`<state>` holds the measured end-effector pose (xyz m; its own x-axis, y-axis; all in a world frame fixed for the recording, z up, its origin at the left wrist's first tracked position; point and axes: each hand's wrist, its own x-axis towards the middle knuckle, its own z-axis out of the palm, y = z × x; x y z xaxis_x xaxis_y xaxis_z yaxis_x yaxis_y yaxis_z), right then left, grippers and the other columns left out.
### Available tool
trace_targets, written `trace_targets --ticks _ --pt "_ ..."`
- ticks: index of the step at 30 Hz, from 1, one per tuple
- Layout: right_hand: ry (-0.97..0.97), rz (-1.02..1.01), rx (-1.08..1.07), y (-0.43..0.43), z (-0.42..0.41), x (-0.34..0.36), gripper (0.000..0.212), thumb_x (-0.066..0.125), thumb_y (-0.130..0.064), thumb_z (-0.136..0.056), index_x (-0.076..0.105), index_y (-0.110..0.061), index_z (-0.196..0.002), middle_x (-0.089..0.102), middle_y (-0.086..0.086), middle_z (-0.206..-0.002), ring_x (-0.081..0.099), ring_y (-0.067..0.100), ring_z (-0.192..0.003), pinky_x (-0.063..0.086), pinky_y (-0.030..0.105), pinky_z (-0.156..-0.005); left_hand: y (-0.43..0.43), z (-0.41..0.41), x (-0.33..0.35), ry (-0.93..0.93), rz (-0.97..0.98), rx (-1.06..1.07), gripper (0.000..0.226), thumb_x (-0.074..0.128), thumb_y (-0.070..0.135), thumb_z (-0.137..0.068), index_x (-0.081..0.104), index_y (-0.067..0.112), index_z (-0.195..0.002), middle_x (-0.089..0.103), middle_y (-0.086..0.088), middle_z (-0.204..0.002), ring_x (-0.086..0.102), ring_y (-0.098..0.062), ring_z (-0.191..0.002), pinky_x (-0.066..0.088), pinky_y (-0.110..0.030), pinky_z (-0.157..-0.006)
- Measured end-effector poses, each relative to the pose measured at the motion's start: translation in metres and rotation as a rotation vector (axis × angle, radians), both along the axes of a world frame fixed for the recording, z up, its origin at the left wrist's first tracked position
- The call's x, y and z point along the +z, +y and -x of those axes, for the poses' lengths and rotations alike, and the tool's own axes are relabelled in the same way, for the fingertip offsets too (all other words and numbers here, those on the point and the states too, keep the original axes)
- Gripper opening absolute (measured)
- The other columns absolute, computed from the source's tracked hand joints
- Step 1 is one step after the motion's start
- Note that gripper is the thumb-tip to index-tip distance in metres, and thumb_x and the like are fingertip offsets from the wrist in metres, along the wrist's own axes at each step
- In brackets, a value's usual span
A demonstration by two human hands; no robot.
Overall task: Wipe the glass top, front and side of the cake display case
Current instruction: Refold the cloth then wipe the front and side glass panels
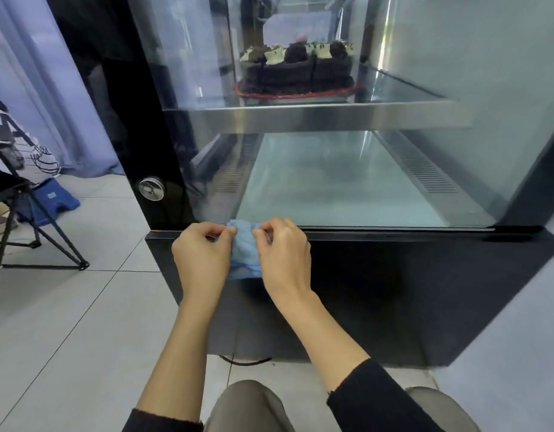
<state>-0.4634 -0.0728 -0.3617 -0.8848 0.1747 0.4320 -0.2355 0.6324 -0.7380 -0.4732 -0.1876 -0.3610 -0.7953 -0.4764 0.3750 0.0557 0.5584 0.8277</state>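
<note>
The cake display case (331,116) fills the view, its glass pane facing me above a black base (394,291). A light blue cloth (246,254) hangs at the lower left corner of the pane, over the black ledge. My left hand (202,254) pinches the cloth's left edge. My right hand (285,254) pinches its right edge. Both hands hold the cloth bunched between them, close to the glass bottom. A chocolate cake (297,70) on a red board sits on the upper shelf inside.
A black folding chair (23,232) with a printed cushion stands at the left, a blue stool (56,198) behind it. Blue curtains (36,88) hang at the back left. A cable (244,360) lies on the tiled floor under the case. My knees are at the bottom.
</note>
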Motion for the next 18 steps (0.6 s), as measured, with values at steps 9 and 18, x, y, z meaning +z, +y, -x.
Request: trace_targets --ticks 9,18 --pt "0.032 0.827 -0.069 0.165 -0.043 0.023 0.039 0.078 -0.007 -0.078 0.061 -0.011 -0.113 0.067 0.013 -0.093 0.071 0.022 -0.082 0.058 0.032 -0.078 0.156 -0.004 0.003 0.147 -0.194 -0.445 0.008 0.077 0.027 -0.081 0.073 0.020 -0.078 0.070 0.006 -0.076 0.064 -0.007 -0.066 0.049 -0.019 -0.066" --pt "0.156 1.083 -0.220 0.270 -0.085 0.211 0.012 0.068 -0.006 -0.086 0.064 -0.006 -0.098 0.072 0.007 -0.082 0.070 0.020 -0.079 0.059 0.034 -0.072 0.270 -0.018 0.175 0.345 -0.099 -0.888 0.018 0.071 0.023 -0.087 0.074 0.011 -0.100 0.066 0.002 -0.096 0.062 -0.013 -0.079 0.048 -0.025 -0.065"
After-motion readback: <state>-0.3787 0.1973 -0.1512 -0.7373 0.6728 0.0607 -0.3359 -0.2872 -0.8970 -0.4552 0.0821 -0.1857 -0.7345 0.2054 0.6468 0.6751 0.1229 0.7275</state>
